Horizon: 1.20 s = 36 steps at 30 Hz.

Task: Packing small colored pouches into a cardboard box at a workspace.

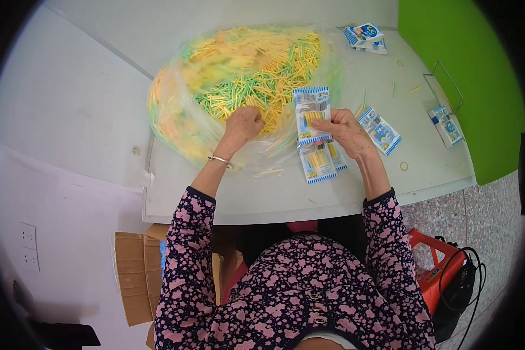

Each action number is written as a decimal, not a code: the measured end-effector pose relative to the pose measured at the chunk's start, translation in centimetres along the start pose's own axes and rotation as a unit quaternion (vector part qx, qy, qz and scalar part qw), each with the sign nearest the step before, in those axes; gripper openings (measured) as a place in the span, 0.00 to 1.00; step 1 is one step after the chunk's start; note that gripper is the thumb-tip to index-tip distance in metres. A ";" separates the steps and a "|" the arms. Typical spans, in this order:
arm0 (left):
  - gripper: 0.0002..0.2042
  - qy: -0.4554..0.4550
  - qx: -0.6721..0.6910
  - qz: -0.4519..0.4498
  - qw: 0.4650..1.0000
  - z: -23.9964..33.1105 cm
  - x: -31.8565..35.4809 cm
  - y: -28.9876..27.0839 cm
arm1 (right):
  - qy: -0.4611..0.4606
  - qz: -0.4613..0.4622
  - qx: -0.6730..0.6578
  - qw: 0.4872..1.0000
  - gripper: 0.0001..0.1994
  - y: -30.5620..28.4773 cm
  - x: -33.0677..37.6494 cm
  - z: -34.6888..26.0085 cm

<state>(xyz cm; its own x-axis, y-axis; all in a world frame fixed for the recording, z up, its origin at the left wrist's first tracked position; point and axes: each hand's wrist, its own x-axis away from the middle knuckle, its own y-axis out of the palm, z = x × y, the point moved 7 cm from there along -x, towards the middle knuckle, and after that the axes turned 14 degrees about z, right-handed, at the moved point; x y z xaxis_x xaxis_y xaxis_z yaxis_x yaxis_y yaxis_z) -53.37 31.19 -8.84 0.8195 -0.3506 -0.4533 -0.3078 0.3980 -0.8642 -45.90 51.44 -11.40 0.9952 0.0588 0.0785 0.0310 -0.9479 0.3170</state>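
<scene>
A big clear plastic bag lies open on the table, full of thin yellow, green and orange sticks. At the bag's near edge, my left hand is closed over the sticks, its fingertips hidden, so what they grip does not show. My right hand pinches a small blue-and-white packet upright beside the bag, thumb on its front. Yellow sticks show through the packet's clear window. Just below it, partly covered, lie more filled packets on the table.
Another packet lies right of my right hand, with a banded bundle of packets by the green panel and a wire stand. More packets sit at the back right. Rubber bands and loose sticks are scattered there.
</scene>
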 end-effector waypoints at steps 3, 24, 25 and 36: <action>0.04 -0.008 0.025 0.049 0.998 0.1 -0.8 -1.0 | 0.010 0.002 0.015 1.000 0.12 0.1 -0.1 0.2; 0.20 -0.087 0.535 0.061 0.838 9.3 -1.6 -7.0 | 0.050 -0.072 0.074 0.993 0.12 1.9 0.7 1.2; 0.20 -0.086 0.535 0.060 0.838 9.4 -1.4 -6.9 | 0.047 -0.076 0.075 0.993 0.12 2.0 0.8 1.0; 0.08 -0.079 0.447 -0.058 0.889 9.0 -0.3 -5.6 | 0.042 -0.089 0.074 0.992 0.12 1.8 0.8 1.4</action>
<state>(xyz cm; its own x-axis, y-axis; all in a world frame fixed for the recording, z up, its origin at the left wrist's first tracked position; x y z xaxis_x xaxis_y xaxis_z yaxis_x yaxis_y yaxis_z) -47.59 36.68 -1.89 0.8996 -0.3388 -0.2755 0.2336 0.9065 -0.3517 -44.88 49.30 -12.10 0.9615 0.2496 0.1145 0.2252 -0.9553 0.1913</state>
